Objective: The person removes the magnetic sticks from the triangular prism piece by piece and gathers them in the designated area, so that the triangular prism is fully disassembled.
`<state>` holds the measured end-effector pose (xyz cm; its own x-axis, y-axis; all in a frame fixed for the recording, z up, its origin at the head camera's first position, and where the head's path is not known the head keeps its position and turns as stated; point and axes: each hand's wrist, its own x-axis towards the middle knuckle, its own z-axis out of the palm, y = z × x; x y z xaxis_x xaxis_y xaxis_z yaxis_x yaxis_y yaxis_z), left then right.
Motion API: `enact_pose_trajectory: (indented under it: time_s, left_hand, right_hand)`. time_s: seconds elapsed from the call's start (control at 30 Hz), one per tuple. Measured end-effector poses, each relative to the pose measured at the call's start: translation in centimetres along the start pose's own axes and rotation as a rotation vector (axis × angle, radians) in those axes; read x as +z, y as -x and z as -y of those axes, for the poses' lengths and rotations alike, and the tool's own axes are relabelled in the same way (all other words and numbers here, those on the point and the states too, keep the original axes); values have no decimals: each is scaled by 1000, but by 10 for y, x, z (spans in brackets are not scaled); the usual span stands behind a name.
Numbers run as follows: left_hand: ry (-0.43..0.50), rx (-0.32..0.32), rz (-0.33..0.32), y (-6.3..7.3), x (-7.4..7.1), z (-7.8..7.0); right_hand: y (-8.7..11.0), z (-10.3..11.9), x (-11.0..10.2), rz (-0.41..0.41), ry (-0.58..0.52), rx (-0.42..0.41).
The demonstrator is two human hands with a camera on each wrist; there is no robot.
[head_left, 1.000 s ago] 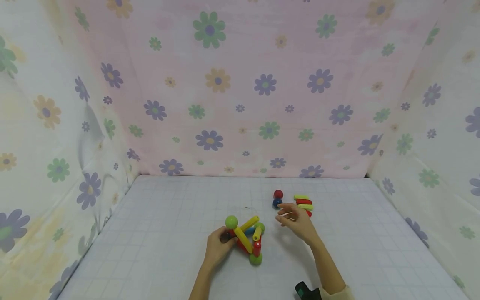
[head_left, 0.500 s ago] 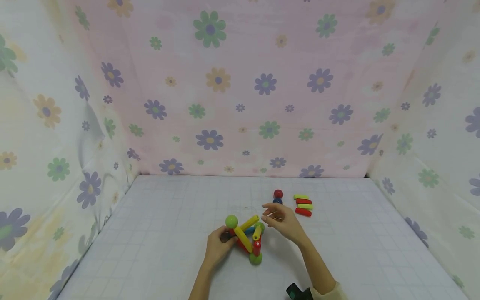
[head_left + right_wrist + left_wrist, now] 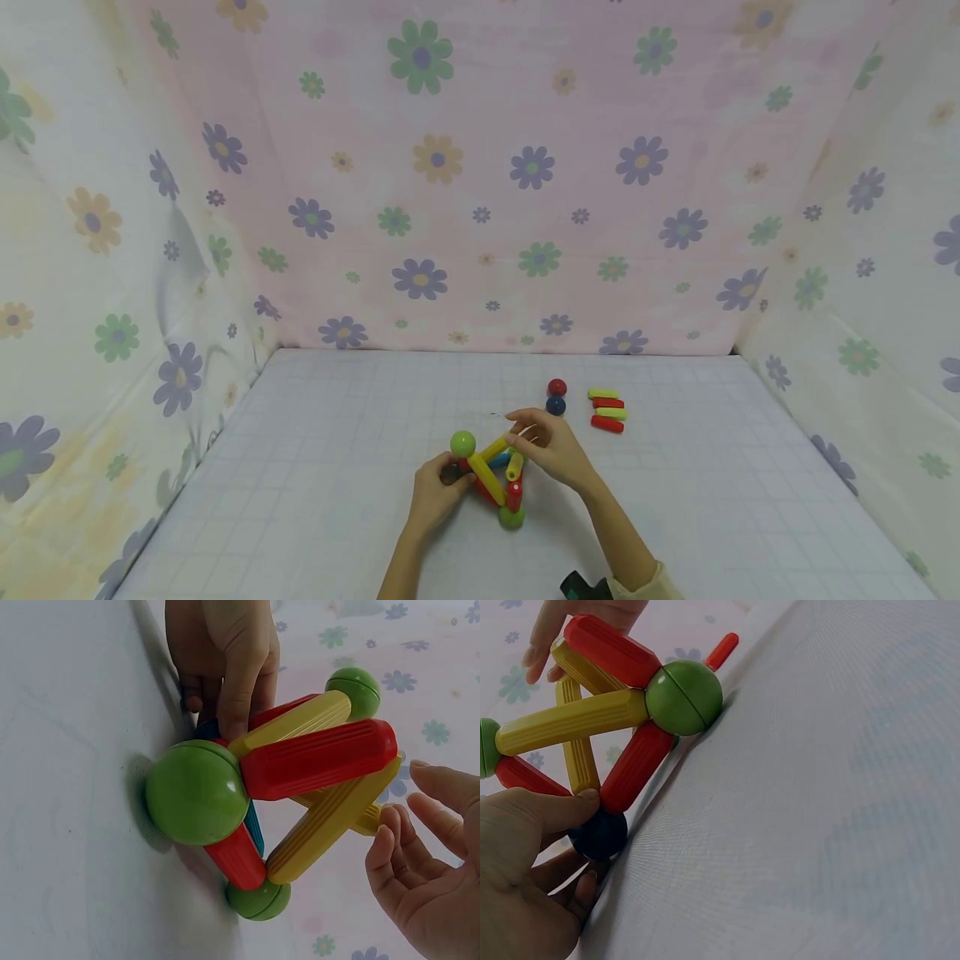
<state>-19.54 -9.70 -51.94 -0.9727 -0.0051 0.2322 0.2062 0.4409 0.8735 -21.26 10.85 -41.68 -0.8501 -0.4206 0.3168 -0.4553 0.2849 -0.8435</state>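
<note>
A framework of magnetic sticks and balls stands on the table, with red, yellow and blue sticks joined to green balls. My left hand [image 3: 437,497] steadies its left side, thumb and fingers gripping the dark blue ball [image 3: 600,836] at a lower corner. One green ball [image 3: 462,443] sits at the top left, and another green ball [image 3: 196,793] is at the near corner. My right hand [image 3: 553,450] hovers at the far right, fingers loosely bent close to the free end of a yellow stick [image 3: 495,448]. Whether its fingertips touch that stick I cannot tell.
Behind the right hand lie a loose red ball [image 3: 557,387] and a loose dark blue ball [image 3: 555,405]. To their right is a row of several yellow-green and red sticks [image 3: 607,424]. Flowered cloth [image 3: 480,217] walls the table's back and sides.
My right hand has moved left, from beside the loose balls and sticks to the framework's far yellow stick. The left hand and the framework have stayed put.
</note>
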Motion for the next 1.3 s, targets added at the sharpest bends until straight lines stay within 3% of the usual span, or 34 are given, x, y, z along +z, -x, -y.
enact_pose_trajectory:
  time_s: [0.23,0.47,0.77,1.07,1.3]
  left_hand:
    - [-3,6,-5,0,1,1]
    - [14,13,-5,0,1,1]
    - [28,24,-6,1,1,2]
    - [30,31,-11,1,1,2]
    - [21,28,-7,1,1,1]
  right_hand:
    - [0,0,2,-10,-13,-8]
    - [-3,-24,10,-9,-14,-4]
    - [-2,9,9,55,-83,-13]
    - [-1,8,9,3,-54,8]
    - [-3,-28,12,5,23,53]
